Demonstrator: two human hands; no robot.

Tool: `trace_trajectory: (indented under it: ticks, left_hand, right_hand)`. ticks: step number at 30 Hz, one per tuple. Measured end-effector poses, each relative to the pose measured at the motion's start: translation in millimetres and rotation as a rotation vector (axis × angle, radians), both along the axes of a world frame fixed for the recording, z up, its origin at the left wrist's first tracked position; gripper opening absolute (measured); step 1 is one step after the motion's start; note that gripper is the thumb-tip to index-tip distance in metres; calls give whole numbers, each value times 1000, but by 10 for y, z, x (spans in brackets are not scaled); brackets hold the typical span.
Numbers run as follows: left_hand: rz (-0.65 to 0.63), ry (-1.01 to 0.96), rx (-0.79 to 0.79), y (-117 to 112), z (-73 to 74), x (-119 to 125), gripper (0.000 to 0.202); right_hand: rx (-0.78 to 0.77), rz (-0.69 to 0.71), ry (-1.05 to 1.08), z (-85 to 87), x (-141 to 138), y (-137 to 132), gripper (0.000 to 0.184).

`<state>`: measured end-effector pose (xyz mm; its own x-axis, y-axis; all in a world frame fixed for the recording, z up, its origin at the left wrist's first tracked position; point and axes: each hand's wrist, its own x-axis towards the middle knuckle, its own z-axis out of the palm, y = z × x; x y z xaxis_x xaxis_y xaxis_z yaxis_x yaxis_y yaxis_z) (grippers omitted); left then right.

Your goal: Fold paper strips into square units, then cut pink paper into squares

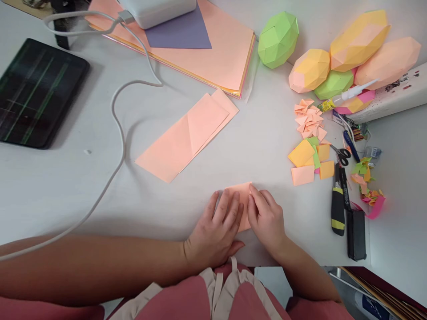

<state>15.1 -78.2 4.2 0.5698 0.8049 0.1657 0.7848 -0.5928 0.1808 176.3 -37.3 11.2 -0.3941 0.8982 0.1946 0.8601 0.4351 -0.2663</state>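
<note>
A small peach piece of paper (245,213) lies on the table close to my body, partly hidden under my fingers. My left hand (222,222) rests flat across its left side, fingers stretched out. At the paper's upper right corner, my right hand (268,218) has thumb and bent fingers closed on the edge. Farther up and to the left are two longer peach paper strips (183,138), one overlapping the other; the upper one has a crease across it.
A white cable (122,146) snakes over the table's left half, near a dark tablet (40,93). Behind sit a paper stack (213,66) and a white box (156,11). On the right are faceted paper shapes (278,40), small folded papers (303,175), scissors (342,155) and a cutter (338,211).
</note>
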Motion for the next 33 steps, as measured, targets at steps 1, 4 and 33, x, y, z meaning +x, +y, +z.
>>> trace_trajectory:
  ticks: [1,4,33]
  left_hand:
    - [-1,-1,-2,1,0,0,70]
    - [-4,0,-10,1,-4,-1,70]
    - [-104,-20,105,204,-81,-1,28]
  right_hand:
    - [0,0,0,0,0,0,28]
    - [-2,-3,0,-5,3,-1,29]
    - [-11,8,-71,-24,32,-8,32]
